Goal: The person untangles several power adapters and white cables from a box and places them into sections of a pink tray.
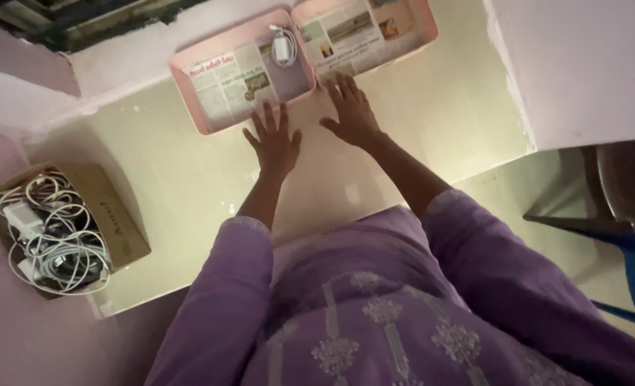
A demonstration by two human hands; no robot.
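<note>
A: What are the hands doing?
B: The left hand (pixel 273 139) and right hand (pixel 352 111) are reaching out, fingers spread wide, holding nothing, just short of the pink trays.

A: And beyond them?
B: The left tray (pixel 189 93) and right tray (pixel 425 28), newspaper-lined, are lying side by side on the floor (pixel 446 107); a white charger (pixel 282 48) is resting in the left tray's far right corner. A cardboard box (pixel 117 214) of cables is sitting well apart, at left.

One head camera looks steeply down, seemingly from standing height.
</note>
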